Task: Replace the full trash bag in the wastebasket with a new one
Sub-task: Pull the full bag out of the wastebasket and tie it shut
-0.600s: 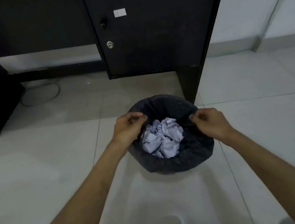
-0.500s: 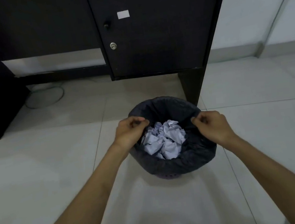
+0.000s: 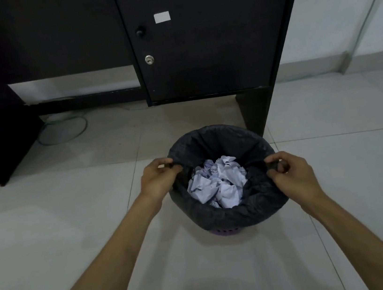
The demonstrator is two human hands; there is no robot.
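1. While both hands are pinching the black trash bag (image 3: 222,216), its edge is coming up off the rim of the wastebasket (image 3: 224,232). A moment ago the hands were lower and closer to the crumpled paper (image 3: 218,185); now they are sitting a bit higher and wider apart.
2. The left hand (image 3: 158,180) is closing its fingers on a fold of the bag at the left side of the rim.
3. The right hand (image 3: 287,172) is squeezing a fold of the bag at the right side (a little dark bit is poking out between the fingers).
4. The wastebasket is standing on the tiled floor (image 3: 49,226), just in front of the dark desk (image 3: 196,45). Only a purple bit of it is peeking out under the bag at the bottom.
5. The bag is still sitting inside the wastebasket, with the paper piled up in the middle.
6. I am thinking the pull-out step is just starting. The two sides are getting loose, so the bag should be ready to gather shut and lift out.
7. I am not seeing a new bag anywhere.
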